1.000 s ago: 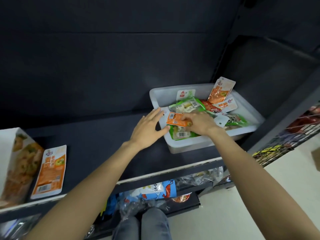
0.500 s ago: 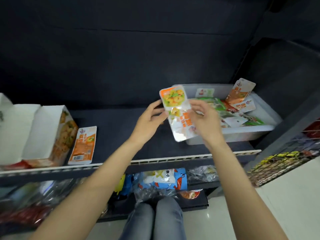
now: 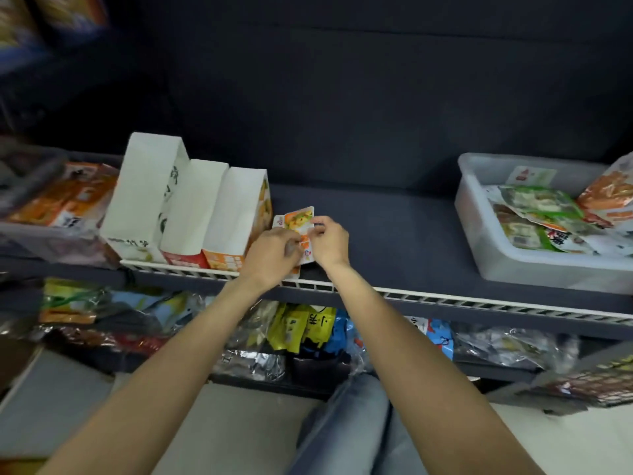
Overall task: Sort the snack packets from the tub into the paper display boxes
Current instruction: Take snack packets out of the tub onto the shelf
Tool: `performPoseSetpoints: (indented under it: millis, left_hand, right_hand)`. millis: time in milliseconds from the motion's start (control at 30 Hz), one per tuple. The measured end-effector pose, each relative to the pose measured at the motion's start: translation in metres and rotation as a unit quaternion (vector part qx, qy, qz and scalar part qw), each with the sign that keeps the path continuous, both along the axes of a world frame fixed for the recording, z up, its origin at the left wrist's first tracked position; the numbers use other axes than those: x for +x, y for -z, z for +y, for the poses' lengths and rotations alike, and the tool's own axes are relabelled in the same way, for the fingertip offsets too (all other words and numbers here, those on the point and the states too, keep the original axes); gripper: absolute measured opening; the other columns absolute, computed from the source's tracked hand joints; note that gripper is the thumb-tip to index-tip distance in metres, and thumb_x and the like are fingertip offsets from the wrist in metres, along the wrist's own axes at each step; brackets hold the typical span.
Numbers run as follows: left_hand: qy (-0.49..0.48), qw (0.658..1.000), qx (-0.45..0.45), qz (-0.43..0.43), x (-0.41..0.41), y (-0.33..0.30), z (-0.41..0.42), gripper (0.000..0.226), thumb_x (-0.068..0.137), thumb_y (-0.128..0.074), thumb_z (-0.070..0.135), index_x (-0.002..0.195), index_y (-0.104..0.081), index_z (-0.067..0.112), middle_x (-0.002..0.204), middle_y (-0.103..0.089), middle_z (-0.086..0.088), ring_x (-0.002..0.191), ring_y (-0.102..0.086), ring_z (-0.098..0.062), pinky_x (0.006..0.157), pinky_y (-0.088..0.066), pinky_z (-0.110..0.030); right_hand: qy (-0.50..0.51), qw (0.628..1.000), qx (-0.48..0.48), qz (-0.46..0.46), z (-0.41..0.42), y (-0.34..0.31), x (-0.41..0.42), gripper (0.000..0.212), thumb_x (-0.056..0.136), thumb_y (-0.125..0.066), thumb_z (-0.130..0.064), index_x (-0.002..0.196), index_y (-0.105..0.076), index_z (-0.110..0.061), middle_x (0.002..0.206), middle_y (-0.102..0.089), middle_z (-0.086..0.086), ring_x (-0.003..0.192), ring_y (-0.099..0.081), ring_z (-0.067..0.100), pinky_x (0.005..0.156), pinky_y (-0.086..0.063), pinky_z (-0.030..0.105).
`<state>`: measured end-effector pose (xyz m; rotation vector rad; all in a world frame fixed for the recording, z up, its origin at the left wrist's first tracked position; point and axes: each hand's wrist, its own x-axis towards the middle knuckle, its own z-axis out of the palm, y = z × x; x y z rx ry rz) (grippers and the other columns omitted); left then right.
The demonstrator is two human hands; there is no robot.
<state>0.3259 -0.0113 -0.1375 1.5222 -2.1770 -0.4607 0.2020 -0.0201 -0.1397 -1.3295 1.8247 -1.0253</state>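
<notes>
Both hands (image 3: 301, 246) pinch an orange packet (image 3: 297, 222) — just beside the paper boxes (image 3: 191, 207).

A dark shelf (image 3: 394, 228) runs across the view, with a white slotted strip (image 3: 479, 303) along its front edge and a dark back wall (image 3: 342, 97) behind it. A lower shelf (image 3: 239, 337) beneath holds crowded foil and plastic bags. The floor (image 3: 239, 423) is pale and smooth. The light is dim.
</notes>
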Motion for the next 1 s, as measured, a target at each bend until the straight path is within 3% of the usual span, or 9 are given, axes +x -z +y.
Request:
performPoseSetpoints:
  millis: [167,267,367,467,533,633,733,833,1000]
  left_hand:
    - [0.013,0.985,0.045,-0.165,0.002,0.007,-0.005,0.028,0.095,-0.047,0.028,0.112,-0.061,0.011,0.116,-0.061,-0.011,0.103,-0.058,-0.029,0.080,-0.047,-0.036]
    - [0.019,0.968,0.023,-0.249,-0.007,-0.005,-0.001,0.032,0.097,-0.040,0.032,0.114,-0.060,0.013,0.116,-0.062,-0.009,0.102,-0.060,-0.027,0.078,-0.047,-0.034]
    - [0.024,0.953,-0.073,-0.292,-0.024,-0.027,0.005,0.031,0.098,-0.038,0.033,0.117,-0.058,0.019,0.111,-0.065,-0.006,0.097,-0.063,-0.026,0.071,-0.047,-0.032]
    - [0.054,0.970,-0.142,-0.191,-0.055,-0.047,0.005,0.030,0.096,-0.042,0.036,0.121,-0.056,0.028,0.106,-0.069,0.000,0.095,-0.064,-0.024,0.074,-0.050,-0.032]
    - [0.106,0.993,-0.046,-0.023,-0.089,-0.057,0.001,0.024,0.094,-0.051,0.033,0.114,-0.062,0.031,0.099,-0.072,0.009,0.096,-0.065,-0.013,0.083,-0.050,-0.030]
    - [0.168,0.963,0.086,0.192,-0.158,-0.067,0.002,0.017,0.088,-0.062,0.027,0.103,-0.067,0.032,0.085,-0.071,0.016,0.085,-0.065,0.000,0.086,-0.048,-0.024]
    - [0.190,0.960,0.039,0.201,-0.224,-0.064,0.004,0.028,0.087,-0.063,0.031,0.116,-0.062,0.029,0.101,-0.067,0.016,0.094,-0.061,-0.002,0.089,-0.048,-0.029]
    - [0.200,0.974,-0.016,0.105,-0.271,-0.053,-0.005,0.052,0.089,-0.059,0.041,0.136,-0.045,0.025,0.134,-0.050,0.004,0.121,-0.044,-0.014,0.097,-0.040,-0.033]
    - [0.205,0.978,-0.032,0.013,-0.297,-0.040,-0.028,0.070,0.088,-0.057,0.048,0.146,-0.031,0.018,0.150,-0.034,0.000,0.138,-0.027,-0.017,0.112,-0.022,-0.032]
  right_hand:
    - [-0.150,0.951,0.059,0.262,-0.008,0.018,-0.001,0.038,0.100,-0.036,-0.023,0.107,-0.067,-0.003,0.117,-0.060,0.016,0.109,-0.050,0.036,0.086,-0.042,0.035]
    - [-0.201,0.937,-0.003,0.287,0.005,0.006,-0.024,0.035,0.101,-0.039,-0.027,0.127,-0.059,-0.015,0.135,-0.051,0.007,0.120,-0.041,0.031,0.101,-0.035,0.037]
    - [-0.191,0.925,-0.086,0.318,0.031,-0.024,-0.065,0.035,0.100,-0.042,-0.027,0.132,-0.054,-0.019,0.137,-0.052,0.001,0.125,-0.045,0.023,0.103,-0.034,0.035]
    - [-0.123,0.902,-0.132,0.392,0.064,-0.049,-0.119,0.033,0.100,-0.040,-0.031,0.128,-0.056,-0.023,0.121,-0.066,0.000,0.108,-0.062,0.024,0.083,-0.048,0.036]
    - [-0.063,0.886,-0.184,0.420,0.080,-0.062,-0.156,0.029,0.098,-0.044,-0.030,0.120,-0.061,-0.022,0.105,-0.072,0.001,0.091,-0.068,0.026,0.069,-0.052,0.035]
    - [0.026,0.880,-0.201,0.429,0.087,-0.072,-0.221,0.022,0.092,-0.051,-0.024,0.106,-0.067,-0.019,0.087,-0.073,0.005,0.073,-0.068,0.030,0.058,-0.049,0.033]
    - [0.083,0.895,-0.158,0.409,0.079,-0.067,-0.284,0.020,0.090,-0.054,-0.018,0.104,-0.068,-0.019,0.094,-0.073,0.005,0.082,-0.067,0.029,0.065,-0.053,0.036]
    - [0.089,0.916,-0.118,0.373,0.062,-0.060,-0.335,0.024,0.087,-0.061,-0.012,0.110,-0.068,-0.017,0.114,-0.068,0.007,0.104,-0.063,0.029,0.086,-0.051,0.039]
    - [-0.012,0.918,0.079,0.389,0.026,-0.055,-0.366,0.073,0.084,-0.065,-0.042,0.146,-0.031,-0.028,0.156,-0.022,0.008,0.144,-0.018,0.029,0.116,-0.020,0.044]
